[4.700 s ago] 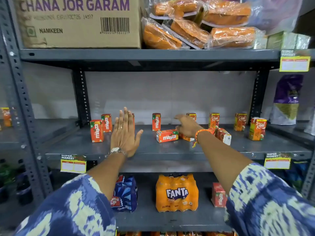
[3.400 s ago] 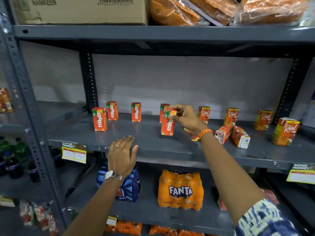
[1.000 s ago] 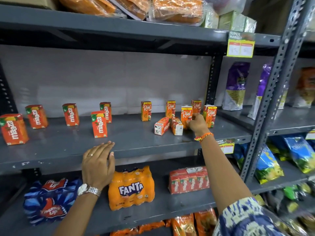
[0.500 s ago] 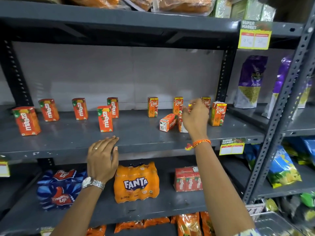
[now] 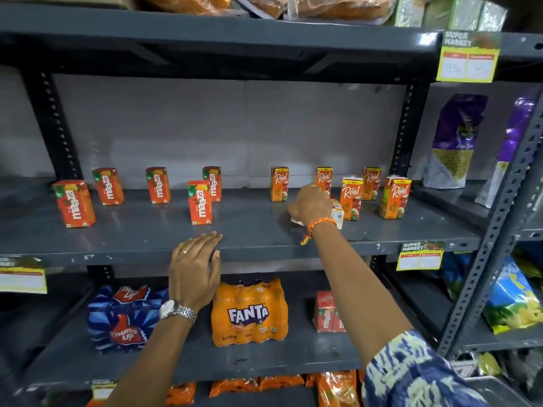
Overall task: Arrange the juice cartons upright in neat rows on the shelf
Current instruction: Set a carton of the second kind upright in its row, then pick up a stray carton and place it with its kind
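On the grey middle shelf [image 5: 141,230], several red Maaza cartons [image 5: 199,202] stand upright on the left. Several orange Real cartons [image 5: 395,196] stand upright on the right, one of them [image 5: 350,198] in front. Between them two Real cartons lie on their sides; one lying carton [image 5: 338,212] shows its white end. My right hand [image 5: 311,205] is curled down over the other lying carton, which it mostly hides. My left hand [image 5: 195,265] rests flat on the shelf's front edge, fingers apart, holding nothing.
Below are a Fanta pack [image 5: 249,312], a blue Thums Up pack [image 5: 123,315] and a Maaza multipack [image 5: 326,312]. Purple bags [image 5: 454,142] stand in the right bay behind a slanted upright post [image 5: 499,224]. Price tags [image 5: 420,255] hang off the shelf edges.
My right hand stood a Real carton upright in the front row, let it go, and dropped onto the lying cartons. My left hand stayed on the shelf edge.
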Available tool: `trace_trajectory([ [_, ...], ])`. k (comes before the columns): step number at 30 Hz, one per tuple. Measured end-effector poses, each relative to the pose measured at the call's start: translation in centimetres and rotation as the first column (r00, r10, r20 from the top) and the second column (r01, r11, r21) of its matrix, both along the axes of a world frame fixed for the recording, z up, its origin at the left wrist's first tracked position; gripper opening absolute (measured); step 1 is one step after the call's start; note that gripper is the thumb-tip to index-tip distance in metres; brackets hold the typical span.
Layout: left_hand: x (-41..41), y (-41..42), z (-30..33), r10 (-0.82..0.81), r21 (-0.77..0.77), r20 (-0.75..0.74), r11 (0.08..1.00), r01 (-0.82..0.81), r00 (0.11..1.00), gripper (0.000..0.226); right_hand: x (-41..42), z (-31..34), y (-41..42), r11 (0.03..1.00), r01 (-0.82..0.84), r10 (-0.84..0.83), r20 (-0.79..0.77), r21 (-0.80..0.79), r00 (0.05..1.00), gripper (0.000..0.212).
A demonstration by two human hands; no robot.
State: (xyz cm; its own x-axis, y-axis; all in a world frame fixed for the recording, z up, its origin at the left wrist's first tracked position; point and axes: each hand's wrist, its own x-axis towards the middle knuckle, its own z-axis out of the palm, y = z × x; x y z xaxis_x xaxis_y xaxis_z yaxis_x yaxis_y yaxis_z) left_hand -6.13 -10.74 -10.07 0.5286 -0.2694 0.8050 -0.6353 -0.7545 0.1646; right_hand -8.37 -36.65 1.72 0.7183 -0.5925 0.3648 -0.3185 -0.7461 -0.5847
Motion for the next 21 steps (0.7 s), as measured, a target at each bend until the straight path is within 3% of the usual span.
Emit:
trace_trajectory([
  [1,0.0,0.0,0.0,-0.001,-0.002,-0.003,1.000,0.001,1.000,0.044,0.3,0.5,-0.2,0.999,-0.031,0.031,-0.005,0.008,1.000,0.029],
  [3,0.0,0.0,-0.1,-0.005,-0.006,-0.006,1.000,0.005,1.000,0.044,-0.1,0.9,-0.2,0.966,-0.150,0.147,0.032,0.212,0.989,0.032],
  [5,0.0,0.0,0.0,-0.009,-0.011,-0.006,1.000,0.009,1.000,0.044,-0.5,0.5,-0.4,0.762,-0.305,0.251,0.174,0.571,0.952,0.039],
  [7,-0.1,0.0,0.0,-0.014,-0.014,0.003,1.000,0.014,1.000,0.044,-1.3,0.1,0.1,0.496,-0.450,0.299,0.340,0.743,0.892,0.043],
  [11,-0.1,0.0,-0.1,-0.023,-0.024,0.005,0.999,0.023,1.000,0.044,-1.8,-0.8,0.4,0.224,-0.609,0.262,0.555,0.761,0.790,0.043],
  [14,-0.1,0.0,-0.1,-0.026,-0.027,0.011,0.999,0.026,1.000,0.045,-2.1,-1.0,0.5,0.010,-0.652,0.153,0.643,0.758,0.750,0.030],
  [17,-0.1,-0.1,-0.1,-0.029,-0.031,0.019,0.999,0.029,0.999,0.044,-2.4,-0.9,0.7,-0.208,-0.654,0.018,0.671,0.727,0.741,0.044],
  [21,0.0,-0.1,-0.2,-0.027,-0.037,0.025,0.999,0.028,0.999,0.045,-2.6,-0.8,1.1,-0.271,-0.703,0.056,0.740,0.658,0.671,0.065],
])
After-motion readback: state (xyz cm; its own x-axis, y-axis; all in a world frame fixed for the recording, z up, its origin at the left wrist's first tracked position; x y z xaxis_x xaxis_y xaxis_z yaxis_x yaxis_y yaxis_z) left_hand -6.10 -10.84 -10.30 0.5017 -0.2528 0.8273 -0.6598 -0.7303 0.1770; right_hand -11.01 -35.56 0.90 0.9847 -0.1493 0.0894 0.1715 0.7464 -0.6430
